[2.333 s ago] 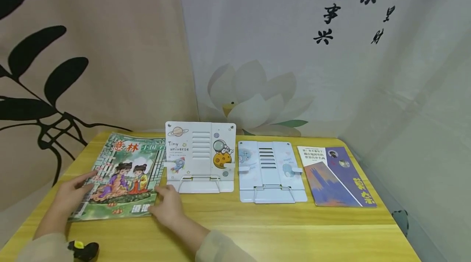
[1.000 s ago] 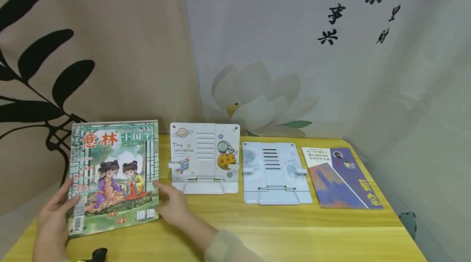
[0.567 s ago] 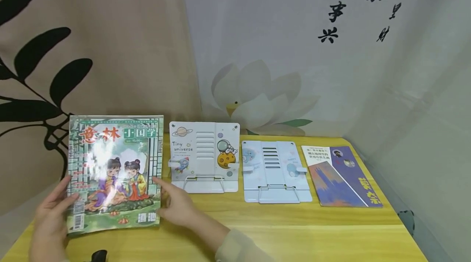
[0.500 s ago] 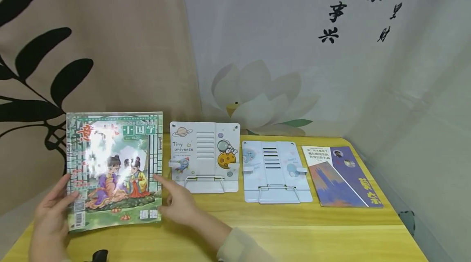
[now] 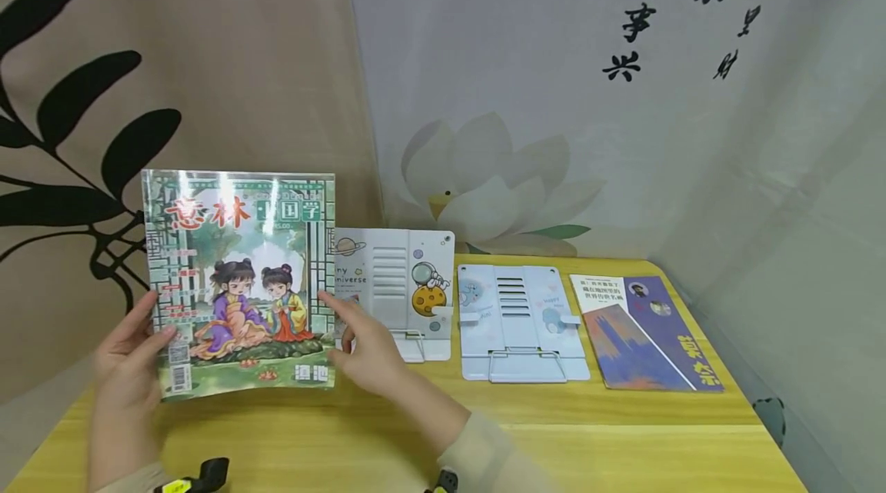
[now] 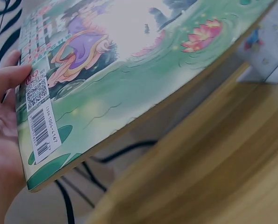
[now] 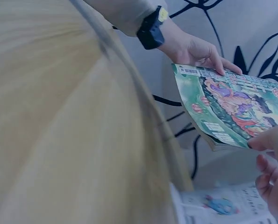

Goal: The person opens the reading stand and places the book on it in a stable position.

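Note:
A green illustrated magazine [image 5: 249,247], with two cartoon figures on its cover, is held up off the table, tilted back. My left hand [image 5: 130,362] grips its left edge, thumb on the cover beside the barcode; the fingers behind are partly hidden. At the right edge my right hand [image 5: 370,347] pinches it, index fingertip on the cover and other fingers curled. The lower edge hangs clear in the right wrist view. Behind it stands a white "universe" book stand [image 5: 391,285] with an astronaut print, its left side covered by the magazine in the head view.
A pale blue-white book stand [image 5: 512,324] is right of the astronaut one. Further right a purple and white book [image 5: 644,331] lies flat on the wooden table [image 5: 554,447]. A printed curtain [image 5: 484,54] hangs behind. A dark band [image 7: 150,30] sits on the left wrist.
Both hands have raised the magazine from lying on the table, tipped it more upright, and carried it slightly right, so that it now overlaps the astronaut book stand.

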`<control>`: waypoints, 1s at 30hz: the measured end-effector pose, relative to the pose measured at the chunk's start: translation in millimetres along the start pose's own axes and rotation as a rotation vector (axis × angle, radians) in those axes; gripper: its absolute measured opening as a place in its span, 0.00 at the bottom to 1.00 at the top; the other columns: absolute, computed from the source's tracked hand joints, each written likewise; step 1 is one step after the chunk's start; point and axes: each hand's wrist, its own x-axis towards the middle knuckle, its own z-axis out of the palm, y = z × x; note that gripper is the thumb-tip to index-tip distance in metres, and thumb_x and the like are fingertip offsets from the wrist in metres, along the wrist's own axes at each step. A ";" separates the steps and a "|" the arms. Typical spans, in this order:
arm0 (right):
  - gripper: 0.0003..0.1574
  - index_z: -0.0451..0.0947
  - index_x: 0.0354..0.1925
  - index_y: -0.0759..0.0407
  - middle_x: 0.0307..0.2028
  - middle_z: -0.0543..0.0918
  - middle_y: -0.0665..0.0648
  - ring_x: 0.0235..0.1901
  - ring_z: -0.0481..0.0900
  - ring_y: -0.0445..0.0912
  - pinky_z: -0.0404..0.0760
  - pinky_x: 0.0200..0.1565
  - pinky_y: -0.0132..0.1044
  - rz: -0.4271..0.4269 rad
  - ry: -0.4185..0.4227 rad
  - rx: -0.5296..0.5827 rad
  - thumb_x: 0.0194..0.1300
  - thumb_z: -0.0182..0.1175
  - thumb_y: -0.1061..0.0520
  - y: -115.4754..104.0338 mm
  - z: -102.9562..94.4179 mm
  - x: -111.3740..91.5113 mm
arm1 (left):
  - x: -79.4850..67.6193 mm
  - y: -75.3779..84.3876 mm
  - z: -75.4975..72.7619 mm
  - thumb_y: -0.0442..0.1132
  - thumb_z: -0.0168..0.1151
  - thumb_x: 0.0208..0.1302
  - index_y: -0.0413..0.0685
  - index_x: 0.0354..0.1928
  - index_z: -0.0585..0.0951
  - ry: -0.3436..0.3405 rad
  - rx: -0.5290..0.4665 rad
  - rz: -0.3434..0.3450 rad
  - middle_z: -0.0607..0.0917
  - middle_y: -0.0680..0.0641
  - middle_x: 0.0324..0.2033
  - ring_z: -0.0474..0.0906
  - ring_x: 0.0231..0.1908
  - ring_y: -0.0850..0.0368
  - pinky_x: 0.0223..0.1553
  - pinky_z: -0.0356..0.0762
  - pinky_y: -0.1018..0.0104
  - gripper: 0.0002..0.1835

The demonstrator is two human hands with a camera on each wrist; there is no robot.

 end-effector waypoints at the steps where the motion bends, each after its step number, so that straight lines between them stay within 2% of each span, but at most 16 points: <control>1: 0.57 0.56 0.73 0.38 0.57 0.75 0.50 0.23 0.69 0.32 0.73 0.25 0.24 0.005 0.004 0.009 0.52 0.68 0.70 -0.4 -5.1 0.3 | 0.8 -1.6 4.7 0.11 0.52 0.56 0.30 0.60 0.72 -0.016 -0.001 0.009 0.81 0.40 0.51 0.80 0.45 0.53 0.38 0.81 0.66 0.28; 4: 0.56 0.56 0.72 0.37 0.49 0.77 0.48 0.23 0.69 0.33 0.73 0.25 0.26 0.017 0.007 0.020 0.55 0.67 0.69 -0.7 -21.9 0.3 | 2.6 -6.6 19.2 0.11 0.51 0.57 0.30 0.59 0.73 -0.070 -0.013 0.033 0.80 0.39 0.52 0.80 0.46 0.52 0.39 0.81 0.66 0.27; 5: 0.55 0.57 0.72 0.37 0.53 0.75 0.47 0.24 0.69 0.34 0.73 0.24 0.26 0.016 0.008 0.018 0.55 0.67 0.68 -0.9 -27.9 0.0 | 3.1 -8.2 24.2 0.11 0.51 0.57 0.30 0.60 0.72 -0.091 -0.015 0.035 0.80 0.39 0.52 0.80 0.46 0.52 0.39 0.81 0.66 0.27; 7: 0.53 0.57 0.72 0.38 0.53 0.75 0.49 0.23 0.69 0.35 0.70 0.23 0.27 0.001 0.014 0.002 0.57 0.67 0.67 -0.5 -40.1 -0.9 | 4.4 -11.6 35.1 0.11 0.48 0.58 0.31 0.60 0.73 -0.122 0.002 0.040 0.80 0.40 0.53 0.80 0.46 0.52 0.39 0.81 0.66 0.27; 9: 0.51 0.58 0.72 0.40 0.52 0.75 0.50 0.23 0.68 0.36 0.68 0.23 0.28 -0.031 0.029 -0.040 0.57 0.67 0.67 0.6 -52.0 -2.1 | 6.4 -15.1 47.1 0.10 0.47 0.59 0.32 0.60 0.73 -0.133 0.031 0.039 0.80 0.41 0.52 0.80 0.45 0.53 0.38 0.81 0.67 0.27; 12: 0.51 0.58 0.72 0.42 0.57 0.73 0.51 0.24 0.68 0.37 0.66 0.23 0.29 -0.071 0.044 -0.105 0.57 0.67 0.66 1.9 -67.9 -3.7 | 11.0 -19.2 64.7 0.09 0.46 0.58 0.32 0.59 0.75 -0.121 0.097 0.030 0.82 0.42 0.49 0.81 0.42 0.55 0.36 0.81 0.69 0.28; 14: 0.52 0.58 0.72 0.43 0.54 0.76 0.51 0.25 0.69 0.36 0.67 0.25 0.29 -0.082 0.054 -0.135 0.56 0.68 0.67 2.2 -77.6 -4.2 | 14.9 -20.5 74.5 0.08 0.46 0.57 0.32 0.59 0.74 -0.136 0.159 0.023 0.83 0.43 0.47 0.82 0.40 0.56 0.34 0.80 0.71 0.29; 17: 0.54 0.57 0.73 0.43 0.55 0.74 0.52 0.25 0.70 0.37 0.69 0.25 0.30 -0.080 0.057 -0.142 0.55 0.68 0.69 1.6 -92.5 -3.8 | 21.1 -19.8 86.1 0.09 0.47 0.57 0.34 0.61 0.73 -0.194 0.303 0.005 0.84 0.46 0.46 0.82 0.40 0.59 0.34 0.79 0.74 0.31; 19: 0.56 0.57 0.73 0.43 0.52 0.76 0.53 0.25 0.70 0.38 0.72 0.27 0.31 -0.073 0.061 -0.134 0.53 0.68 0.72 0.7 -103.0 -2.6 | 26.0 -18.6 92.0 0.11 0.50 0.57 0.36 0.63 0.72 -0.248 0.419 -0.010 0.82 0.49 0.48 0.81 0.41 0.61 0.36 0.79 0.75 0.31; 20: 0.57 0.57 0.73 0.42 0.51 0.75 0.53 0.25 0.69 0.39 0.72 0.27 0.31 -0.065 0.059 -0.135 0.53 0.67 0.72 0.4 -108.2 -2.0 | 28.4 -17.6 94.7 0.12 0.52 0.58 0.39 0.64 0.72 -0.270 0.500 -0.017 0.83 0.51 0.47 0.81 0.41 0.62 0.36 0.78 0.76 0.32; 21: 0.57 0.56 0.73 0.42 0.55 0.73 0.54 0.24 0.69 0.39 0.72 0.26 0.31 -0.063 0.057 -0.144 0.53 0.67 0.72 0.1 -113.5 -1.4 | 31.0 -16.7 97.5 0.14 0.55 0.58 0.41 0.65 0.72 -0.286 0.577 -0.027 0.83 0.53 0.45 0.81 0.40 0.63 0.37 0.78 0.77 0.32; 23: 0.58 0.55 0.73 0.40 0.46 0.77 0.55 0.23 0.68 0.40 0.71 0.25 0.32 -0.054 0.054 -0.165 0.52 0.68 0.72 -0.4 -124.1 0.3 | 36.6 -15.5 102.6 0.18 0.59 0.58 0.46 0.66 0.71 -0.330 0.750 -0.038 0.84 0.57 0.42 0.80 0.39 0.64 0.36 0.77 0.77 0.33; 24: 0.59 0.55 0.73 0.40 0.40 0.77 0.55 0.23 0.67 0.40 0.70 0.24 0.32 -0.051 0.052 -0.179 0.52 0.68 0.72 -0.2 -129.3 1.4 | 39.6 -15.1 105.4 0.20 0.61 0.58 0.48 0.67 0.71 -0.349 0.830 -0.038 0.84 0.57 0.38 0.79 0.36 0.65 0.33 0.76 0.78 0.34; 26: 0.59 0.54 0.73 0.39 0.34 0.75 0.54 0.22 0.67 0.40 0.68 0.22 0.33 -0.047 0.050 -0.206 0.52 0.68 0.71 1.0 -139.0 4.1 | 45.7 -14.8 111.7 0.24 0.65 0.58 0.53 0.67 0.70 -0.385 0.977 -0.040 0.82 0.56 0.30 0.75 0.31 0.63 0.27 0.72 0.76 0.35; 28: 0.59 0.54 0.73 0.39 0.29 0.73 0.53 0.20 0.66 0.41 0.67 0.22 0.34 -0.057 0.056 -0.232 0.52 0.69 0.70 3.0 -147.9 7.5 | 51.7 -15.9 119.0 0.27 0.67 0.57 0.55 0.68 0.70 -0.420 1.064 -0.032 0.77 0.52 0.24 0.70 0.27 0.60 0.22 0.67 0.71 0.36; 30: 0.58 0.55 0.73 0.40 0.35 0.74 0.52 0.20 0.66 0.40 0.68 0.22 0.34 -0.070 0.066 -0.255 0.53 0.70 0.69 5.8 -155.4 10.9 | 57.0 -17.3 126.4 0.29 0.68 0.57 0.56 0.67 0.71 -0.433 1.104 -0.026 0.72 0.47 0.23 0.67 0.27 0.58 0.21 0.63 0.67 0.36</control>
